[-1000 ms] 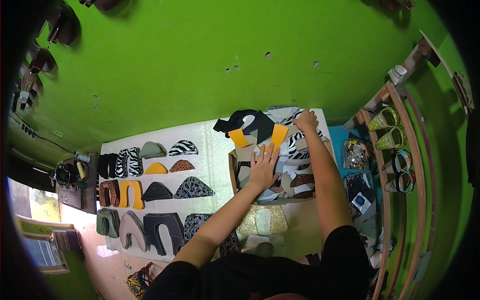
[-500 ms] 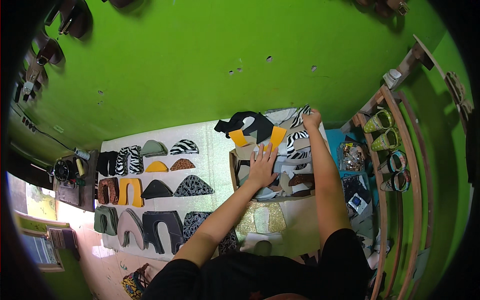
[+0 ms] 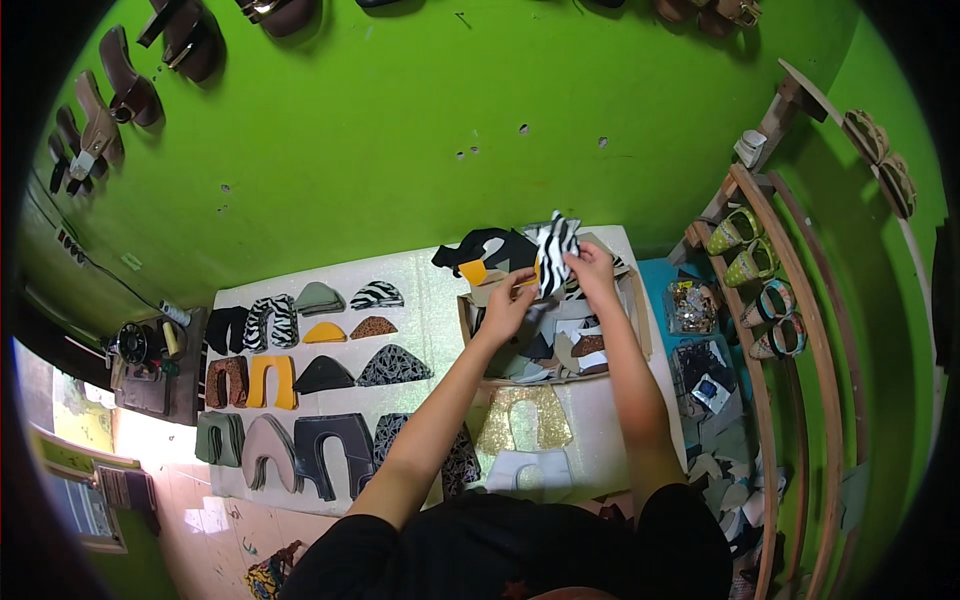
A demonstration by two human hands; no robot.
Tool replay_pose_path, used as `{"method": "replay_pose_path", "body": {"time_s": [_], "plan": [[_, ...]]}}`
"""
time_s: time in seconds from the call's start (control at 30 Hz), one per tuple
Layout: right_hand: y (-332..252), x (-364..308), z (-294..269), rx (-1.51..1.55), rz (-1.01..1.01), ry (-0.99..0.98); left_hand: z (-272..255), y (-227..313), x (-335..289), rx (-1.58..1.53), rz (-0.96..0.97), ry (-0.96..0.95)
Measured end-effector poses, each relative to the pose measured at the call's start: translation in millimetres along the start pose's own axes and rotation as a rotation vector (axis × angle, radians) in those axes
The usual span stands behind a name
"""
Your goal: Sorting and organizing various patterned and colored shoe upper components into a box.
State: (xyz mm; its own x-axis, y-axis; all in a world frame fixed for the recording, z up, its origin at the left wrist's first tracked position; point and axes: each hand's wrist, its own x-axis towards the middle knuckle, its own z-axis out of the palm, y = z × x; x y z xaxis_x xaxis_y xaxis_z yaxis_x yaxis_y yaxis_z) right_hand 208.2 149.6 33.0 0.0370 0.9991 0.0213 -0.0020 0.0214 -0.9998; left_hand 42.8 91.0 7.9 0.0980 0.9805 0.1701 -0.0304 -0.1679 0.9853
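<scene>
A zebra-print piece of material (image 3: 556, 256) is raised above the box of cut pieces (image 3: 520, 381). My right hand (image 3: 594, 274) grips its right edge, fingers closed. My left hand (image 3: 506, 308) is closed at its lower left edge, beside a yellow piece (image 3: 473, 271); which of the two its fingertips pinch, I cannot tell. Mixed scraps in brown, white, grey and black lie in the box below. Black material (image 3: 480, 248) drapes over the box's far left corner.
Sorted stacks stand in rows on the left of the white table (image 3: 420, 300), among them yellow arch-shaped pieces (image 3: 272, 382). Glittery gold pieces (image 3: 522, 418) lie nearer me. A wooden rack with sandals (image 3: 740, 248) and tubs of small parts (image 3: 693, 305) stand at right.
My right hand has drawn the zebra-print piece from the box's far right side toward the middle. My left hand, spread over the scraps before, has closed beside it. The view has shifted slightly.
</scene>
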Motion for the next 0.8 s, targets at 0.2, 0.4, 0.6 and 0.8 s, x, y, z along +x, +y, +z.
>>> {"method": "replay_pose_path", "body": {"time_s": [0.2, 0.4, 0.6, 0.8], "plan": [[-16, -57, 35, 0.155, 0.013, -0.085, -13, 26, -26, -0.074, -0.037, 0.189], [-17, -88, 44, 0.237, 0.089, -0.06, -26, 30, -56, -0.204, -0.094, 0.188], [-13, -101, 47, 0.112, -0.025, -0.007, -38, 30, -79, -0.046, -0.076, 0.21], [12, -111, 38, -0.287, -0.216, 0.093, -39, 28, -95, -0.118, -0.093, 0.238]]}}
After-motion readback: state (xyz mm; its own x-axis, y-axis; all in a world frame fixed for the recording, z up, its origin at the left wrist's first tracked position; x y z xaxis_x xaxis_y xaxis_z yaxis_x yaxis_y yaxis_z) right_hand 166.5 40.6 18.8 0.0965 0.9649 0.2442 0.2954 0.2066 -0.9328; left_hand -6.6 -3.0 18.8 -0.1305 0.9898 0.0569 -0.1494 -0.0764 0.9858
